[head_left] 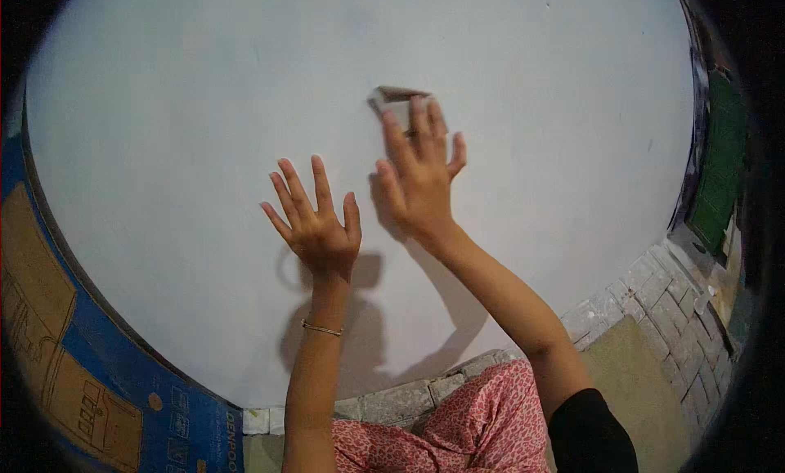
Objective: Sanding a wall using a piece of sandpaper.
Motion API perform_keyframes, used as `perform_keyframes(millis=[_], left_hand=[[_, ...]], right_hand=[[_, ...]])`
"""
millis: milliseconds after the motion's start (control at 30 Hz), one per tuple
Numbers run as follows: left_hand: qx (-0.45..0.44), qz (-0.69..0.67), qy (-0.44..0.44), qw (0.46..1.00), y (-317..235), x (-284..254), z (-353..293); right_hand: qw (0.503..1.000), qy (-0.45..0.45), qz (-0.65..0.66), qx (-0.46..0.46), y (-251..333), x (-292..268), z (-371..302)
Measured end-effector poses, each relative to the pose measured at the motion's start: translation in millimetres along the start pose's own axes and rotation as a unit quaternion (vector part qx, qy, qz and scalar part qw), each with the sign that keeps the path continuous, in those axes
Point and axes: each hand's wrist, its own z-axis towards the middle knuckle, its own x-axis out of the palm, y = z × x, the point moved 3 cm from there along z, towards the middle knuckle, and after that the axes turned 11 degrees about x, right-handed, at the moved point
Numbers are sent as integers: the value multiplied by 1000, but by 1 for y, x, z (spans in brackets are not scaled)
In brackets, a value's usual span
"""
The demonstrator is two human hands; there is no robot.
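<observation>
A broad white wall [523,146] fills most of the picture in front of me. My right hand [421,174] presses a small folded grey-brown sheet [395,107] against it with the fingertips, the thumb and little finger spread away. One edge of the sheet stands up, and its lower part is hidden under the fingers. Lower and to the left, my left hand [315,228] is held open at the wall with the fingers apart and nothing in it. Around that wrist sits a thin bracelet [321,328].
Blue and brown printed cardboard [98,391] stands along the left. Grey paving bricks [662,301] border the wall's foot, with a flat beige piece [634,375] on them. A green panel [719,162] is at the right. My patterned pink trousers [491,416] show below.
</observation>
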Motion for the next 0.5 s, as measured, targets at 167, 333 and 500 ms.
perform_keyframes(millis=[167,333,500], left_hand=[[-5,-20,8,1000,1,1,0],[-8,-17,11,1000,4,3,-1],[-7,-21,7,1000,-2,1,-2]], right_hand=[[998,47,8,-44,11,0,4],[989,103,21,-108,16,5,1],[997,-58,-53,21,-20,-9,19]])
